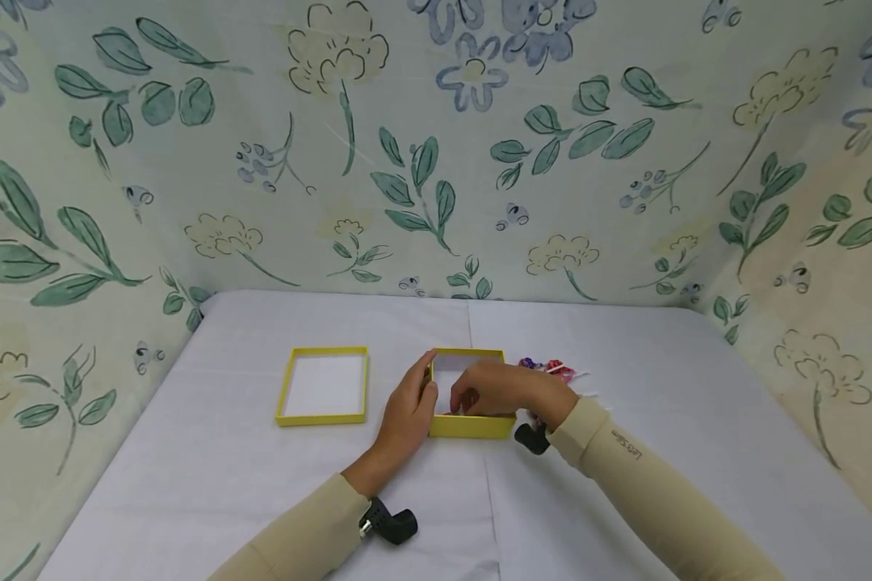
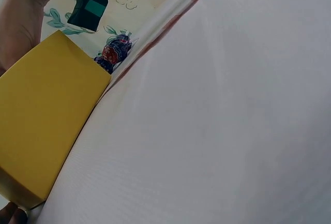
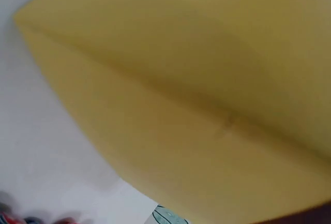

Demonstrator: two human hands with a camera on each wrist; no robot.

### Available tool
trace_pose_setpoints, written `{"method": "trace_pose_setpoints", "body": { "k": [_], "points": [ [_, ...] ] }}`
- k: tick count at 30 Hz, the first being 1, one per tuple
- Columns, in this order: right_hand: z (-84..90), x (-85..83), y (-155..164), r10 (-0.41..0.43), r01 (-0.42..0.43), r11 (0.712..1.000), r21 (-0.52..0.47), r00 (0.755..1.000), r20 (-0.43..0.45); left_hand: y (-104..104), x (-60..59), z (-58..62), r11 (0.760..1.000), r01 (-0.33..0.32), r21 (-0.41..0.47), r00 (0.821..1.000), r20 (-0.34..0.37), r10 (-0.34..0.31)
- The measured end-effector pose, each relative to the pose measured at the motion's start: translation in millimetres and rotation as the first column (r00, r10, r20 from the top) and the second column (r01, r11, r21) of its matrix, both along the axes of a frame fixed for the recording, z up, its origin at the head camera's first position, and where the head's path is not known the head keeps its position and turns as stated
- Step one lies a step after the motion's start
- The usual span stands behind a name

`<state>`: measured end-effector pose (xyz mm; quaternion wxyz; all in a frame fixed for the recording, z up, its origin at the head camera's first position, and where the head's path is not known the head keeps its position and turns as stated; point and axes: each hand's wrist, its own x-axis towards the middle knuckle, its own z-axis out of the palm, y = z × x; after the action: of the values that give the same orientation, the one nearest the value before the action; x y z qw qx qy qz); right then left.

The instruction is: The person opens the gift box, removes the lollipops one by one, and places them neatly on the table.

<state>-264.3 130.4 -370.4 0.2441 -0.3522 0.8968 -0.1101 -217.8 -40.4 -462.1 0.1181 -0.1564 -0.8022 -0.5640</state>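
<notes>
An open yellow box (image 1: 472, 427) with a pale inside stands near the table's middle. My left hand (image 1: 404, 407) rests along its left side, fingers fairly straight against the wall and thumb near the rim. Over the right wall reaches my right hand (image 1: 497, 387), its bent fingers down inside the box. Whether those fingers hold anything is hidden. Several wrapped lollipops (image 1: 558, 369) lie just right of the box, partly behind the right wrist. In the left wrist view the box's yellow side (image 2: 46, 115) fills the left, with fingertips (image 2: 11, 214) at its lower corner.
A shallow yellow-edged square tray or lid (image 1: 366, 387), pale inside, lies left of the box. White cloth (image 1: 225, 484) covers the table. Floral fabric (image 1: 436, 202) hangs behind and at both sides.
</notes>
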Motion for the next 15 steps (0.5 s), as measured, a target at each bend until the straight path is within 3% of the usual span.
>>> {"method": "trace_pose_setpoints", "body": {
  "k": [15],
  "points": [
    [-7.8, -4.4, -9.7, 0.031, -0.030, 0.999, -0.045, 0.999, 0.022, 0.2, -0.3, 0.3, 1.000, -0.004, 0.002, 1.000, -0.017, 0.004]
  ]
}}
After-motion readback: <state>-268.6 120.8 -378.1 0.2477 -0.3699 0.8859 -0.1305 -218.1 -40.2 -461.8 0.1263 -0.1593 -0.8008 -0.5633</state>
